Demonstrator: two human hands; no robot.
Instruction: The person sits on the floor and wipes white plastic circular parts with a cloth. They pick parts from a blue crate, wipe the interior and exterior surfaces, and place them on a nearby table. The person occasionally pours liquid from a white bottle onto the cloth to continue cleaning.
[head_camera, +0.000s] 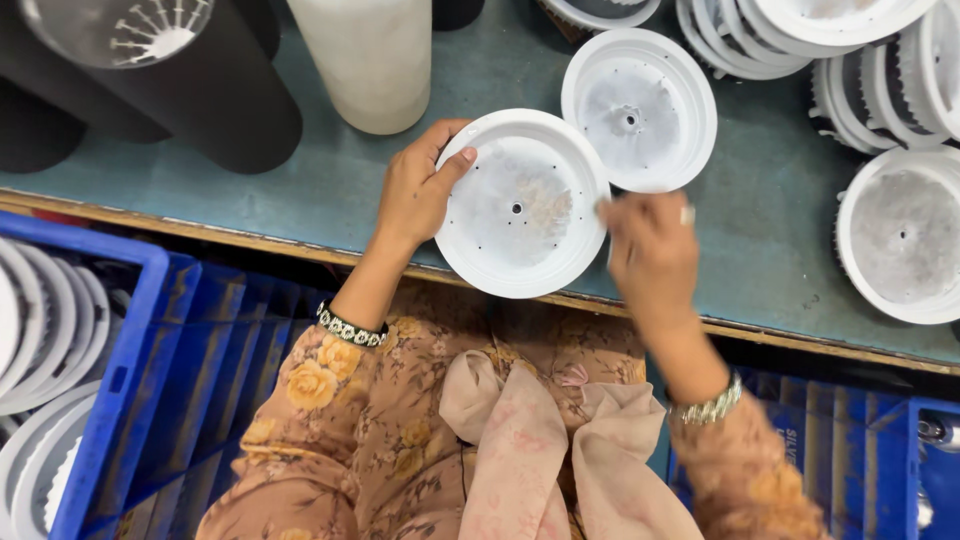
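**Two hands at a white disc on a workbench: visible and obscured parts**

The white plastic disc (520, 205) lay at the near edge of the grey-green bench (330, 190), its rim touching a second white disc (638, 108) behind it to the right. The left hand (418, 190) gripped the disc's left rim, thumb laid over the top face and fingers curled out of sight beneath. The right hand (652, 250) sat at the disc's right rim and was motion-blurred; its fingers appeared drawn together, but whether they pinched the rim or only touched it could not be told. A pale smudged patch covered the disc's centre around a small hole; its nature was unclear.

A black cylinder (190, 90) and a white cylinder (372, 60) stood at the back of the bench, both cut off by the top edge. More white discs (900, 235) were stacked at the right, partly out of frame. A blue crate (120, 370) at the lower left held further white discs, only partly seen. Another blue crate (850, 440) at the lower right was largely hidden by the person's floral sleeve (745, 480).
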